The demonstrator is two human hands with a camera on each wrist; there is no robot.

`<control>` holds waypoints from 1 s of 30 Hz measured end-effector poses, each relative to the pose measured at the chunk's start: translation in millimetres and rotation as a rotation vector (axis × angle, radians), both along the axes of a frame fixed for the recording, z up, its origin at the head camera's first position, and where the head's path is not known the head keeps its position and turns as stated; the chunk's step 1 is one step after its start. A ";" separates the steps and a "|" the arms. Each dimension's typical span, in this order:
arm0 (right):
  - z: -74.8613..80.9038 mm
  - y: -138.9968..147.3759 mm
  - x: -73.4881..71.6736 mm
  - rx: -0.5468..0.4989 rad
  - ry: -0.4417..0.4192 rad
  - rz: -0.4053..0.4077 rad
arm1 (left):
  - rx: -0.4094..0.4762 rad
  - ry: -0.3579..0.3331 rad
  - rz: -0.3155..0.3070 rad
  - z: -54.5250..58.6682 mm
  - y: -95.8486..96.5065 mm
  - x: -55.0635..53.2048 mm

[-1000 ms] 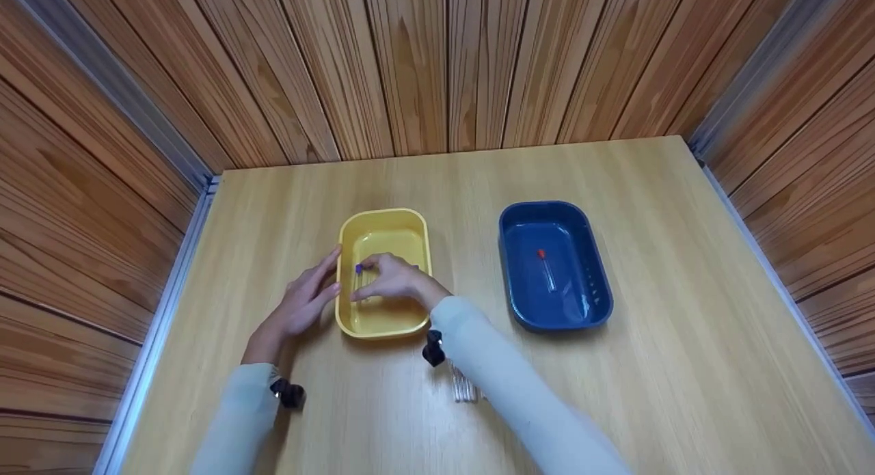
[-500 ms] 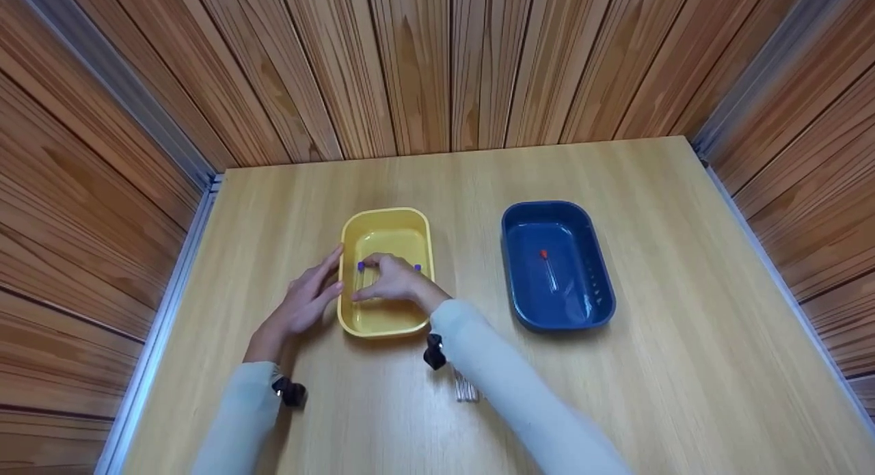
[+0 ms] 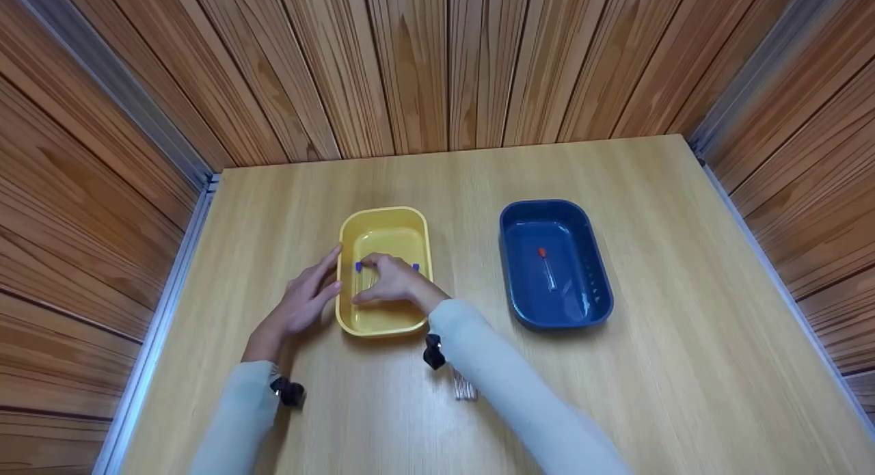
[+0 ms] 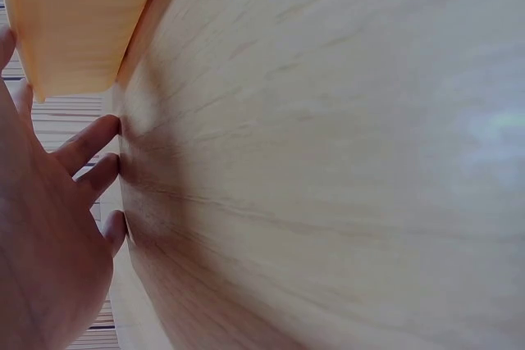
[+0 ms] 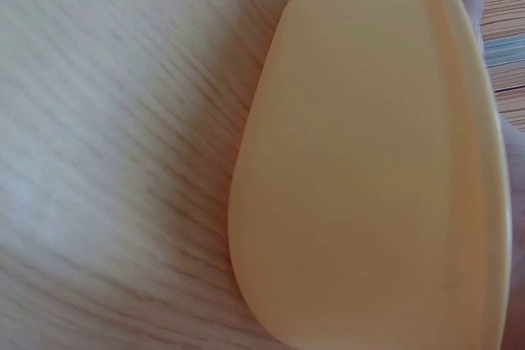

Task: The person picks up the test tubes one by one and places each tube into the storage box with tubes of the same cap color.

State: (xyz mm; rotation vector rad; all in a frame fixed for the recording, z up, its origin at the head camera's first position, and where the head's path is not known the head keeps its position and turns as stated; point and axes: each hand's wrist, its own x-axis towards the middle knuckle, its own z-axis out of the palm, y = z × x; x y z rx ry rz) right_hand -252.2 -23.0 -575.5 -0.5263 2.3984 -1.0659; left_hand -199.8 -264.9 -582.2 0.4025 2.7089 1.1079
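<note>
A yellow tray [image 3: 383, 327] stands left of the table's middle. My left hand [image 3: 307, 303] rests against its left wall with the fingers fairly straight; the left wrist view shows fingertips near the tray's outside. Over the tray is my right hand [image 3: 393, 280], thumb and index finger bent and apart near a clear tube whose purple cap [image 3: 358, 266] shows at the left. Whether they pinch the tube is unclear. Another purple cap [image 3: 415, 266] peeks out right of the hand. In the right wrist view, the tray wall [image 5: 369, 161] hides most of this hand.
To the right stands a dark blue tray [image 3: 514, 304] with a red-capped clear tube [image 3: 548, 270] lying in it. Several clear tubes [image 3: 465, 387] lie on the table [image 3: 383, 420] by the right sleeve, which partly covers them. Wood-panelled walls [image 3: 410, 72] enclose the table.
Both hands and both trays keep nearly the same places. The purple cap right of my right hand shows more clearly than a second ago.
</note>
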 end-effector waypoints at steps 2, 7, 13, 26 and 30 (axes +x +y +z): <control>-3.8 -1.0 -1.2 0.007 0.006 0.001 | -0.001 0.000 -0.002 0.4 0.0 -0.5; -1.7 -0.7 0.2 0.011 -0.021 -0.003 | -0.005 0.000 0.001 0.7 0.0 -0.3; 4.9 0.6 3.3 0.015 -0.082 -0.011 | -0.016 -0.024 0.010 0.9 0.3 0.9; 10.2 -0.4 4.1 0.010 -0.057 0.006 | 0.000 -0.007 0.011 0.4 1.0 -0.2; 15.7 -2.1 5.8 0.030 -0.005 0.010 | -0.001 0.024 0.004 -1.3 1.5 0.0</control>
